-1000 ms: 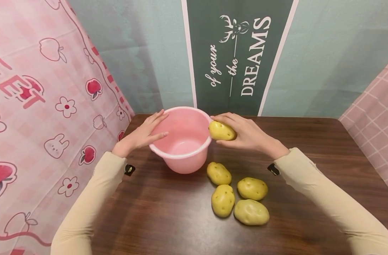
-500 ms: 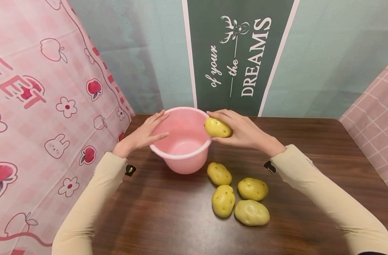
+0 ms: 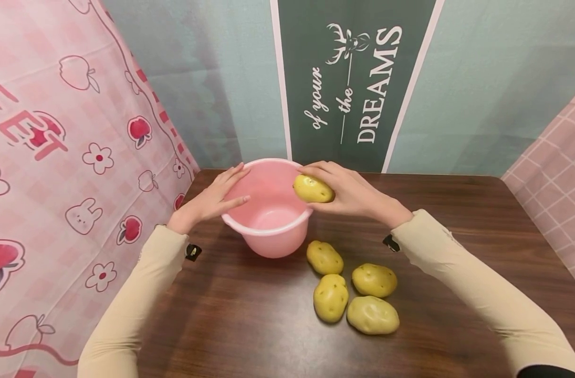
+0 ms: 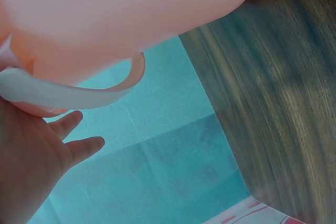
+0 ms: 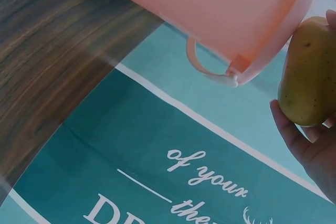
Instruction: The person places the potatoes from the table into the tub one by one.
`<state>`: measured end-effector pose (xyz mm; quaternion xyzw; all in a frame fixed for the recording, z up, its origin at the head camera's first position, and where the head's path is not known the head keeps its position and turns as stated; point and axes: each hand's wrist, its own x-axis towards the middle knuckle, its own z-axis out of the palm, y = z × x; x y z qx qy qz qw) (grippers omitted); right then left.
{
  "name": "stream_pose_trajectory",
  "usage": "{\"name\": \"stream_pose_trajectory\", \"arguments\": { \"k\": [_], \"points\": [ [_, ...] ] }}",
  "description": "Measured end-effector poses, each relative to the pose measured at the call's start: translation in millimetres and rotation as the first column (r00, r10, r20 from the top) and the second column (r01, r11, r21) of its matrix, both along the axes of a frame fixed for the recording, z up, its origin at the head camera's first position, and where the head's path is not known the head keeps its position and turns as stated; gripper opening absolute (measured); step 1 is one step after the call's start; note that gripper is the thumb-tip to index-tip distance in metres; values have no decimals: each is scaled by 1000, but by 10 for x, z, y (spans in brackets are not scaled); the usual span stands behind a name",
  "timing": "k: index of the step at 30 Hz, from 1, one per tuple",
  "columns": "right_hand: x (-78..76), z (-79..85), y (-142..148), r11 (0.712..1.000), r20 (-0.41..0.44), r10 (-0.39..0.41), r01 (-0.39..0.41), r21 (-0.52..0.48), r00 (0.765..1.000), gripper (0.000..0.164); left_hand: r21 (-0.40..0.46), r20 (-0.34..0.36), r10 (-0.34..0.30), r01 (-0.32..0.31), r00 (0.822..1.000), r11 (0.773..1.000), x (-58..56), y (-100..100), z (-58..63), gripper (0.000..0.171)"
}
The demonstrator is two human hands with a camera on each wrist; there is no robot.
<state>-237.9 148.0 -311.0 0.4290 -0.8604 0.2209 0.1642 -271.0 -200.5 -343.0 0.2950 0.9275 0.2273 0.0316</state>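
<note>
My right hand (image 3: pixel 351 191) grips a yellow potato (image 3: pixel 313 189) at the right rim of a pink plastic tub (image 3: pixel 275 239). The same potato (image 5: pixel 308 72) shows in the right wrist view, with fingers curled round it beside the tub's wall (image 5: pixel 220 9). On the opposite side my left hand (image 3: pixel 211 197) rests at the tub's left rim, fingers extended and thumb over the opening. In the left wrist view, straight fingers of the left hand (image 4: pixel 39 156) lie near a pale loop handle (image 4: pixel 73 94). The visible inside of the tub shows only pink plastic.
Several more potatoes (image 3: pixel 331 298) lie on the dark wooden table (image 3: pixel 240 325) in front and to the right of the tub. A green printed cloth (image 3: pixel 358 84) hangs behind. Pink patterned cloth (image 3: pixel 103 210) stands along the left side, pink checked cloth (image 3: pixel 561 157) along the right.
My right hand has moved left with the potato, from beside the tub's right rim to over it. The left hand, the tub and the loose potatoes have stayed in place.
</note>
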Motion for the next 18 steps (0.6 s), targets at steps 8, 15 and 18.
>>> {"name": "stream_pose_trajectory", "arguments": {
  "k": [8, 15, 18],
  "points": [
    [-15, 13, -46, 1000, -5, 12, -11, 26, 1000, 67, -3, -13, 0, 0, 1000, 1000, 5, 4, 6, 70],
    [-20, 20, -66, 1000, 7, 18, -18, 25, 1000, 67, 0, -12, -2, 2, 1000, 1000, 4, 4, 8, 70],
    [-26, 20, -77, 1000, 6, 18, -18, 23, 1000, 65, 1, -11, -5, 5, 1000, 1000, 6, 12, 10, 70]
  ]
}}
